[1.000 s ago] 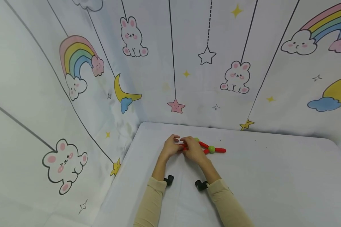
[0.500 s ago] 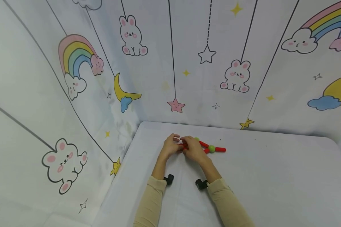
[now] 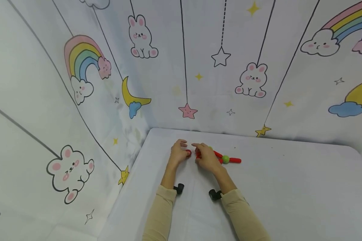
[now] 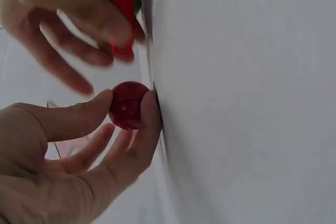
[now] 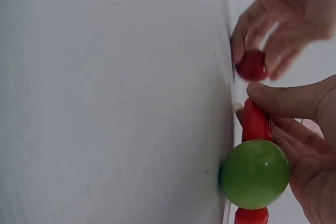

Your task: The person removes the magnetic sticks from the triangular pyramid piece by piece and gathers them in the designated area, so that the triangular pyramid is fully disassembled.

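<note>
My left hand (image 3: 178,154) pinches a dark red ball (image 4: 126,109) between thumb and fingers, close over the white surface. Just to its right, my right hand (image 3: 208,160) grips a red rod (image 5: 256,121) by thumb and fingertips. In the right wrist view, this rod joins a shiny green ball (image 5: 255,174), with another red rod (image 5: 251,216) beyond it. A gap separates the red ball from the gripped rod's end. The head view shows more of the joined piece right of my right hand: a green ball (image 3: 225,159) with a red rod (image 3: 235,160) pointing right.
A white-covered table (image 3: 289,187) carries the pieces. Its back edge meets a white curtain (image 3: 163,83) printed with rabbits, stars and rainbows. Black wrist cameras, the left one (image 3: 179,188) and the right one (image 3: 215,194), sit under my forearms.
My hands, close together over the red parts before, have come apart. The red ball has moved left with my left hand, while my right hand stays on the rod, shifted slightly right.
</note>
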Demonstrator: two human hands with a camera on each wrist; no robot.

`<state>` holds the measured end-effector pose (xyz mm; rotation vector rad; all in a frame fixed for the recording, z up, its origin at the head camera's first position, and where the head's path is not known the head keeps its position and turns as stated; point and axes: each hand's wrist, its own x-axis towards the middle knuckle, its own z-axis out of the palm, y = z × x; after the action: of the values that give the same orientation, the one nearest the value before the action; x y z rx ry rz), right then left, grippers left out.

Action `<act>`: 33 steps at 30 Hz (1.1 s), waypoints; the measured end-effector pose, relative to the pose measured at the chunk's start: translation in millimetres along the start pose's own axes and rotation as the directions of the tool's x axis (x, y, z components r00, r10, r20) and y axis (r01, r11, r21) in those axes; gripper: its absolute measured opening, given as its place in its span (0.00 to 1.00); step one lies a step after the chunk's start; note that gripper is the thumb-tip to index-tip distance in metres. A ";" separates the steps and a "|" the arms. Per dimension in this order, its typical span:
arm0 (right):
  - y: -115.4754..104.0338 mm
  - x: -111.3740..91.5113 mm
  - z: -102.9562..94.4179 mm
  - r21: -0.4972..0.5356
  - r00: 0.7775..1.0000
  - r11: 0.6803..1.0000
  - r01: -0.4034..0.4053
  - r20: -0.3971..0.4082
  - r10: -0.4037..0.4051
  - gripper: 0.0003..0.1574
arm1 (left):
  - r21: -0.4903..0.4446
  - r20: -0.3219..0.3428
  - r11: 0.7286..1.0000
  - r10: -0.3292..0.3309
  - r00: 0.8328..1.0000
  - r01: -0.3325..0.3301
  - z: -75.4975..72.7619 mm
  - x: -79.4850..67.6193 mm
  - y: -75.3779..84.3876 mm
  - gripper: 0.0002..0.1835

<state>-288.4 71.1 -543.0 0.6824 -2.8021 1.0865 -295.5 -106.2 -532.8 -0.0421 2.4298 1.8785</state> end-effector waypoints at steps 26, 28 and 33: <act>1.9 -4.6 -10.4 0.075 1.000 0.997 -0.013 0.025 0.012 0.46 | 0.169 -0.075 0.985 0.030 0.997 -0.017 -27.7 17.1 -5.2 0.28; 2.1 -4.7 -10.9 0.071 0.999 0.997 -0.022 0.033 0.020 0.46 | 0.176 -0.086 0.984 0.037 0.996 -0.022 -28.0 21.4 -6.9 0.28; 4.6 -5.1 -13.0 0.080 0.998 0.996 -0.047 0.051 0.043 0.46 | 0.215 -0.118 0.976 0.057 0.991 -0.031 -29.6 30.5 -7.8 0.27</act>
<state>-287.0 84.5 -537.2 0.6652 -2.8412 1.2143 -326.5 -136.2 -535.1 -0.0961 2.7224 1.6670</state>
